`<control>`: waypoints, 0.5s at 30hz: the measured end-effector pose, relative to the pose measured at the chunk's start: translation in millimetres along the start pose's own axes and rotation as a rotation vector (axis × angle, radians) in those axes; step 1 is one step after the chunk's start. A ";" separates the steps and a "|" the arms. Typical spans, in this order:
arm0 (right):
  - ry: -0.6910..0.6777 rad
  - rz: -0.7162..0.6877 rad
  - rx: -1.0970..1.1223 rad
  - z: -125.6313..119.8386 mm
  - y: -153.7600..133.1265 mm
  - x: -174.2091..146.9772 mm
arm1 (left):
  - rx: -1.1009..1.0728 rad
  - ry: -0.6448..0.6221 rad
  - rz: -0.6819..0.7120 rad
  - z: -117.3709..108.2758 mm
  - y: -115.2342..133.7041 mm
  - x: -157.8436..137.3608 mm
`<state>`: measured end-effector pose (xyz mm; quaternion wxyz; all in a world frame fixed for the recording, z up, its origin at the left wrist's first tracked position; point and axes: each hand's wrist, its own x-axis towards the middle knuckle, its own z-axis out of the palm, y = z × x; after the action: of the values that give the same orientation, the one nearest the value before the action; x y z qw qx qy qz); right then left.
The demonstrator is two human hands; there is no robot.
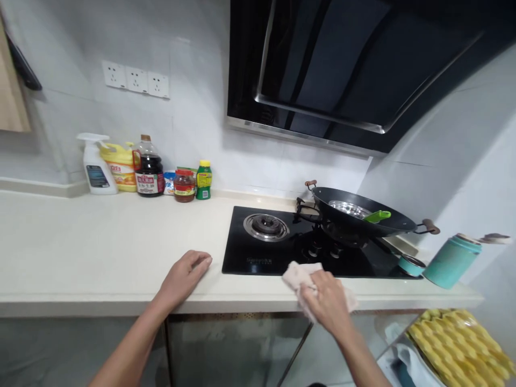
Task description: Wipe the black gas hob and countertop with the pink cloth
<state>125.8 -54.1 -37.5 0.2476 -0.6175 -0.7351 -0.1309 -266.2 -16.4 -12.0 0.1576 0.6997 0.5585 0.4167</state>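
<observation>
My right hand grips a pale pink cloth, pressing it on the front edge of the black gas stove and the counter there. Part of the cloth hangs out past the fingers on both sides. To the left of the stove, my left hand rests on the white countertop near its front edge. It holds nothing; the fingers are loosely bent, with a gap beside the thumb. A black wok with wooden-tipped handles sits on the right burner, holding a perforated metal piece and a green-handled utensil.
Along the wall stand a spray bottle, a yellow jug, a dark sauce bottle, a red-lidded jar and a green bottle. A teal canister stands right of the stove. The range hood overhangs; yellow egg trays lie below right.
</observation>
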 end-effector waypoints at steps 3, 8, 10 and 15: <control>-0.035 0.180 -0.183 -7.0 51.5 -6.2 | -0.009 0.008 0.002 1.7 1.1 -1.3; -0.042 0.301 -0.312 -11.3 50.9 -0.6 | -0.025 -0.007 0.016 2.9 1.6 -2.0; -0.033 0.241 -0.292 -8.5 21.1 3.1 | -0.014 -0.012 0.030 2.8 1.9 -1.9; 0.000 0.012 -0.057 9.7 -89.3 12.2 | -0.011 0.002 0.043 2.6 0.9 -2.1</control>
<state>35.5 -57.1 -29.1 0.2308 -0.6285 -0.7273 -0.1505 -263.8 -18.0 -13.8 0.1518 0.7104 0.5412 0.4236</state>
